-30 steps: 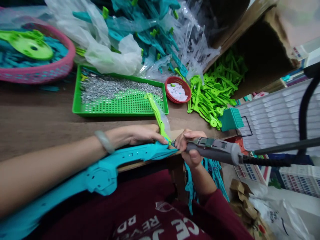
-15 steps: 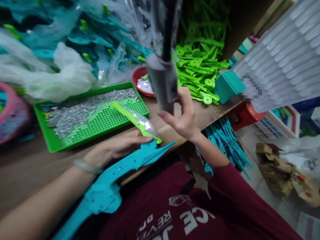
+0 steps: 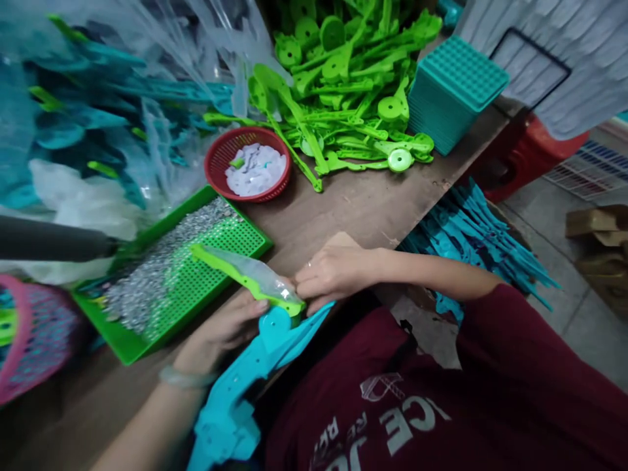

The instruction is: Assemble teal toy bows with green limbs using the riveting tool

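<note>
My left hand [image 3: 235,320] is closed around the joint end of a long blue plastic part [image 3: 228,392], which slants down toward my lap. A bright green plastic strip [image 3: 235,269] with a clear piece [image 3: 265,278] along it joins the blue part's rounded end, my left thumb resting by that joint. From the other side my right hand [image 3: 333,271] has its fingers bent and pressed together at the green strip's end; its fingertips are partly hidden. At far left is a dark cylindrical tool [image 3: 53,239], apart from both hands.
A green perforated tray [image 3: 196,307] holds small silvery pieces. Behind it stand a red basket [image 3: 216,171] of pale pieces, a pile of green parts [image 3: 338,98] and stacked teal trays [image 3: 456,85]. A pink basket [image 3: 17,347] is at left. Blue parts [image 3: 471,248] lie below the table edge.
My right hand has let go of the hanging tool and come down left to the green strip's end. The tool has swung to the far left. My view has shifted.
</note>
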`<state>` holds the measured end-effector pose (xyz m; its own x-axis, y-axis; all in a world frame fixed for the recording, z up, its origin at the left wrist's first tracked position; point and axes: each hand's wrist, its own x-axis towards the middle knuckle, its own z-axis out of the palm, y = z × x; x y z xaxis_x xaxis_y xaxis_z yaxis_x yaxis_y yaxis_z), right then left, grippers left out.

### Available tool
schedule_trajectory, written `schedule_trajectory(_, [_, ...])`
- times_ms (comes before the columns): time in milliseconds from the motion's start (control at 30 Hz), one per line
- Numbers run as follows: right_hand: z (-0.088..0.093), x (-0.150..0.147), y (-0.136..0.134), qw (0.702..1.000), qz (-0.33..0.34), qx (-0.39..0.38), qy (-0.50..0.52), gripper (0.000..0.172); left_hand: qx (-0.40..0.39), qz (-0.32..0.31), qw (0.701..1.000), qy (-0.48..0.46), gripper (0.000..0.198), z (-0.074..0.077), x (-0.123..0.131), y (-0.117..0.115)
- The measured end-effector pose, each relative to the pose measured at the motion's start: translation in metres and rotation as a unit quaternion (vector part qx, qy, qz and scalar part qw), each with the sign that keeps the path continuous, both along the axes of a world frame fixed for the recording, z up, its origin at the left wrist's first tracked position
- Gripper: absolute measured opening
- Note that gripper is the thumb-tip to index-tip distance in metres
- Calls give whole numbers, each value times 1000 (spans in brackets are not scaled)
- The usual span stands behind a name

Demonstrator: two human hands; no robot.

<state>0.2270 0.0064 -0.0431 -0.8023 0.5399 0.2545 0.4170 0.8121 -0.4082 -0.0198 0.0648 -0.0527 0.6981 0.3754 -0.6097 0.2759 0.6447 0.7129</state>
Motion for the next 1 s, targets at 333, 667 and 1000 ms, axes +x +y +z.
schedule_trajectory(333, [-27,-16,-16,951,-66,296,61,35,-8,-57,998,30,75,5,-1,-8])
schedule_trajectory(667, [-13,-3,2,937,12,337,91,35,54,-93,986,125,57,39,2,-17])
schedule_trajectory(1000, [36,-28,3,936,142,322,-16,31,117,-229,959,115,46,103,-10,-63])
